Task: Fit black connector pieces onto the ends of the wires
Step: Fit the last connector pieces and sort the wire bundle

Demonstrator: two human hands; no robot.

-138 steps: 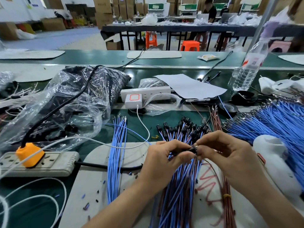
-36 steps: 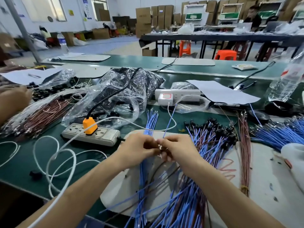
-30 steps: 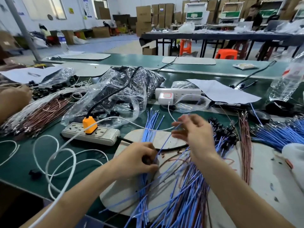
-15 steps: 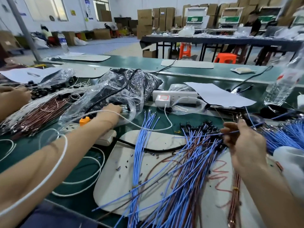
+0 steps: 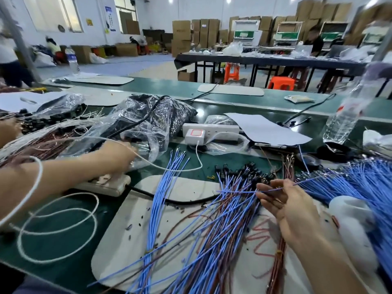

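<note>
Blue wire (image 5: 272, 189) runs crosswise, pinched between the right hand's (image 5: 294, 211) fingers (image 5: 278, 183).

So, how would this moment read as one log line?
left hand: at plastic bag | right hand: pinching blue wire

A mat (image 5: 131, 240) is lying on the desk (image 5: 70, 270) right in front of me. A bundle (image 5: 161, 198) is running along its left half. A heap of wires (image 5: 222, 230) is fanning across its right half, with the connectors (image 5: 244, 170) sitting at its far end. My right hand (image 5: 284, 204) is hovering over that heap, pinching a wire (image 5: 237, 191). Left of the mat a power strip (image 5: 106, 184) is resting, with a cord (image 5: 53, 230) looping nearer me. My left hand (image 5: 118, 153) is hanging over the strip, at the edge of a bag (image 5: 148, 124) behind it. Right of the bag, a socket bar (image 5: 210, 130), a paper (image 5: 265, 128) and a bottle (image 5: 343, 119) are sitting in a row.
</note>
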